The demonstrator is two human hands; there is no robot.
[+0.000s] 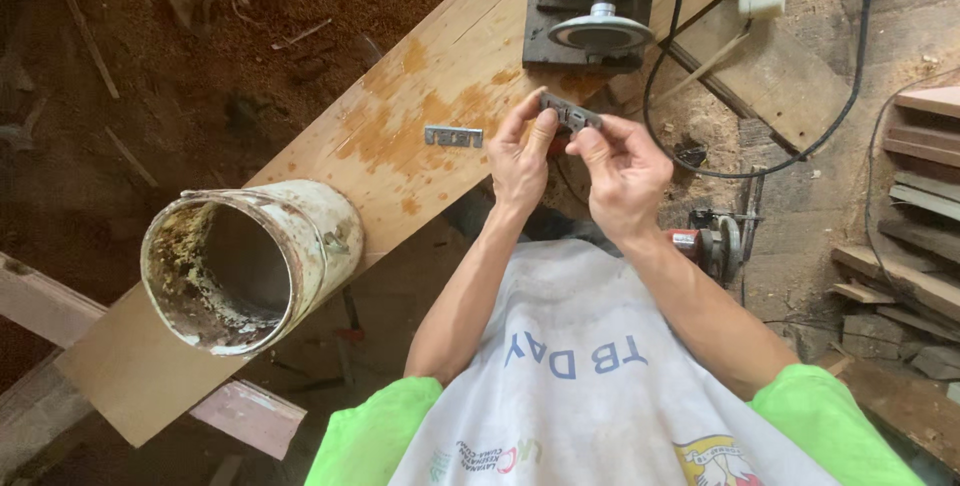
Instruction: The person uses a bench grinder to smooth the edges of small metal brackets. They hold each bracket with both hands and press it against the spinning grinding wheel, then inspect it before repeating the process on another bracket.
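Observation:
Both my hands hold a small grey metal plate with slots, just above the edge of a long wooden board. My left hand pinches its left end between thumb and fingers. My right hand grips its right end from below. A second, similar metal plate lies flat on the board to the left of my hands. Directly beyond the held plate sits a green bench grinder with a round wheel.
A dirty white bucket, crusted inside, stands on the board's near left part. A black cable loops on the right. A red power tool lies by my right forearm. Stacked timber fills the right edge. Sawdust covers the ground.

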